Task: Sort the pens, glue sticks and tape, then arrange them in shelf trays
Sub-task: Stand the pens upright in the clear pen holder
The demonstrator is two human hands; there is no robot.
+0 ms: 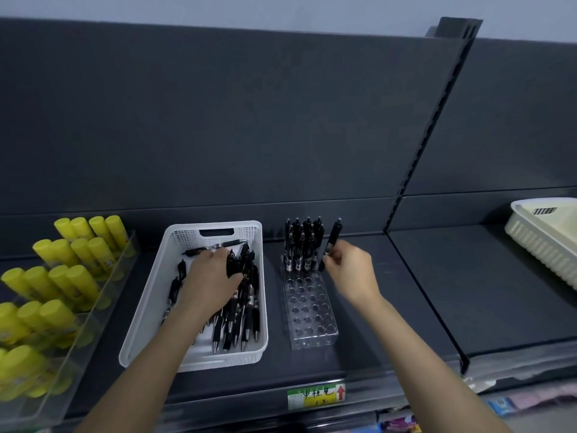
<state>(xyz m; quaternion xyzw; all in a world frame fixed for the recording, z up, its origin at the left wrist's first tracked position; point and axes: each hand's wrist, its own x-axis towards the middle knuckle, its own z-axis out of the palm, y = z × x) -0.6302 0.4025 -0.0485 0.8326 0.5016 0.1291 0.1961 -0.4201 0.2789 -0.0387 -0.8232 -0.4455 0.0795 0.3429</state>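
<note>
While the right grip (352,273) pinches one slim black retractable pen (332,240) by its lower end, tilted, just beside the standing pens, I judge the step in hand to be the pen sort: moving pens one at a time from basket to rack. The left grip (209,276) lies palm down in the white perforated plastic basket (146,301), fingers down among the loose black pens (246,310); I cannot tell whether it has clenched on any of them.

The next move, as I see it, calls for bringing the held pen upright and dropping it, tip down, into a free hole of the clear acrylic rack (312,314), next to the filled back rows. The holes are close together, so it needs a straight entry without knocking its neighbours.

The count: one pen in hand. Around a dozen upright black pens (301,245) stand in the back of the rack, but they overlap and I cannot get an exact number. About fifteen more lie in the basket, partly hidden by my arm. Some seventeen yellow glue sticks (75,279) stand in a clear stepped tray (93,310) on the left, four to a row in the back three rows. No tape is in view. One cream ribbed basket (543,242) sits well apart on the dark shelf (437,292) to the right. Most rack holes are still free, so the pen step looks under halfway.
</note>
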